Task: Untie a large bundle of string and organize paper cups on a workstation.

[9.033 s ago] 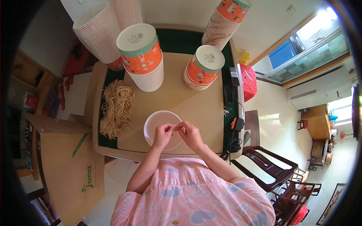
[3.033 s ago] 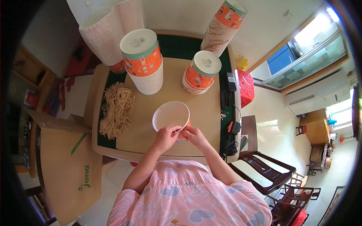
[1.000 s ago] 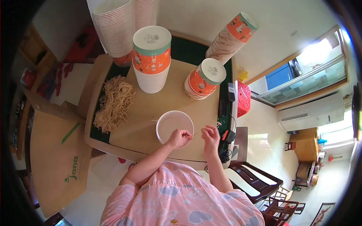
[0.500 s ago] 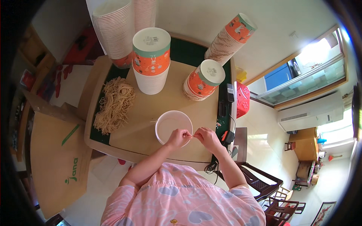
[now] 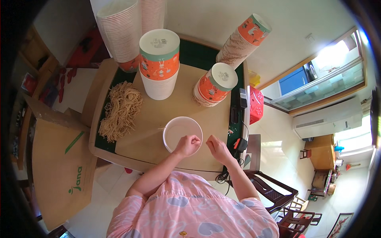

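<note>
A white paper bucket (image 5: 168, 125) stands upright on the brown board, its open mouth facing up. A short bit of pale string (image 5: 160, 128) sticks out at its left rim. Over the bucket's near right side is my left hand (image 5: 188, 146), its fingers pinched together. My right hand (image 5: 217, 149) is closed too, a little to the right of the rim. What either hand pinches is too small to make out. A heap of tan paper strings (image 5: 121, 111) lies at the left of the table.
Upside-down stacks of orange-and-white paper buckets stand at the table's back: a near stack (image 5: 159, 63), a shorter one (image 5: 216, 85) and a leaning one (image 5: 244, 41). Black chargers and cables (image 5: 238, 107) line the right edge. A large cardboard box (image 5: 59, 170) is at the left.
My hands were touching at the fingertips near the bucket's right rim; now they are apart, the right one slightly farther right. The bucket has hardly moved.
</note>
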Demonstrator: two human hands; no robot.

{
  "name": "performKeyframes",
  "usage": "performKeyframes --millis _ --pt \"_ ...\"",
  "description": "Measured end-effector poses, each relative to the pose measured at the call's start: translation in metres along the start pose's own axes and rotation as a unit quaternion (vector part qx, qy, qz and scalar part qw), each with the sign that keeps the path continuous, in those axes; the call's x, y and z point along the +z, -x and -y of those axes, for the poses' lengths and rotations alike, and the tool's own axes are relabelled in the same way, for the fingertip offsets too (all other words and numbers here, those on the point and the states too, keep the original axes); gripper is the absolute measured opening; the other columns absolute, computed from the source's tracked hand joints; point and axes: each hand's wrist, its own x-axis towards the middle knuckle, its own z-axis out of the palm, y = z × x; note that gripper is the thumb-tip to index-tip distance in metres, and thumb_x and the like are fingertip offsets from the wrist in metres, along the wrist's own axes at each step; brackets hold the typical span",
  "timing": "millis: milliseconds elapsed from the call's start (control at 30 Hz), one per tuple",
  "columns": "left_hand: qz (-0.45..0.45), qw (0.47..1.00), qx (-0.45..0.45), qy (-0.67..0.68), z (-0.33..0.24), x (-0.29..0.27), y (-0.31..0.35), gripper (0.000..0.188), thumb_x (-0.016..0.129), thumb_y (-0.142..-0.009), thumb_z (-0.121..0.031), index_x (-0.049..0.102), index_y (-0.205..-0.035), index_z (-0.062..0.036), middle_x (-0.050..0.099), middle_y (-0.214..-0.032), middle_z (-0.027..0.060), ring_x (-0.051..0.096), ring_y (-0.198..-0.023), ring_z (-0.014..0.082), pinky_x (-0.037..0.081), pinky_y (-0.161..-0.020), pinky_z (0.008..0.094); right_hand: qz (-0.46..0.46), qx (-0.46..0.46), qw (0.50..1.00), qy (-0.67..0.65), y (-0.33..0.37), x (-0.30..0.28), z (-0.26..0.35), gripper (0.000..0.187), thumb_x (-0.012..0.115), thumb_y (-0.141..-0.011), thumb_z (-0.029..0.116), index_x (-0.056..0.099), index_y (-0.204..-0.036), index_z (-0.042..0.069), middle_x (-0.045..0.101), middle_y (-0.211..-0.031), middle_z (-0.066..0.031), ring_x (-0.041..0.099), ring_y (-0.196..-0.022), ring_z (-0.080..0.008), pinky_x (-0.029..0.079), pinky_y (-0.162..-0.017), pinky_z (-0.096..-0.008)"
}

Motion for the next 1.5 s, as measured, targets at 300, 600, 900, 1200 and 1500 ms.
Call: performKeyframes --millis 300,600,900,1200,1500 --pt "0.058 0.993 -0.053 0.083 0.004 -0.015 -0.011 0.036 0.056 -0.088 -0.031 0.066 -0.071 -0.0016 0.053 -0.053 0.0019 0.049 -0.055 0.0066 0.042 -0.053 0.0247 -0.094 -0.078 0.992 0.036 0.004 0.035 0.001 0.008 0.066 -0.076 0.006 0.059 -0.079 0.003 0.055 -0.076 -0.0094 0.056 -0.066 -0.0240 0.046 -0.059 -0.0330" --pt "0.174 0.924 -0.269 0.210 0.012 -0.020 -0.014 0.033 0.055 -0.089 -0.032 0.065 -0.074 -0.0051 0.037 -0.049 -0.0047 0.033 -0.040 0.0045 0.023 -0.035 0.0222 -0.205 -0.106 0.973 0.021 -0.004 0.057 0.001 0.010 0.068 -0.073 0.004 0.059 -0.078 0.004 0.056 -0.084 -0.0093 0.055 -0.078 -0.0272 0.046 -0.066 -0.0357" --pt "0.118 0.880 -0.342 0.308 0.017 -0.017 -0.018 0.011 0.061 -0.085 -0.018 0.063 -0.081 -0.0083 0.041 -0.053 -0.0065 0.030 -0.038 0.0031 0.021 -0.034 0.0193 -0.196 -0.103 0.975 -0.001 0.002 0.064 -0.006 0.011 0.065 -0.075 0.001 0.058 -0.083 0.003 0.057 -0.085 -0.0098 0.055 -0.078 -0.0265 0.046 -0.067 -0.0343" --pt "0.062 0.943 -0.144 0.294 0.013 -0.012 -0.003 0.007 0.063 -0.083 -0.012 0.063 -0.083 -0.0043 0.048 -0.058 -0.0044 0.035 -0.042 0.0018 0.024 -0.037 0.0180 -0.178 0.026 0.968 -0.173 0.003 0.069 -0.011 0.003 0.057 -0.085 0.003 0.056 -0.086 0.001 0.057 -0.080 -0.0059 0.054 -0.070 -0.0131 0.045 -0.060 -0.0251" --pt "-0.005 0.953 0.206 -0.224 -0.006 -0.019 0.013 0.002 0.062 -0.074 -0.013 0.060 -0.074 -0.0129 0.053 -0.072 0.0058 0.059 -0.063 0.0249 0.047 -0.053 0.0375 -0.121 0.187 0.916 -0.333 0.005 0.079 -0.030 0.010 0.060 -0.086 0.010 0.060 -0.085 0.000 0.056 -0.068 0.0011 0.048 -0.061 -0.0055 0.040 -0.055 -0.0195"
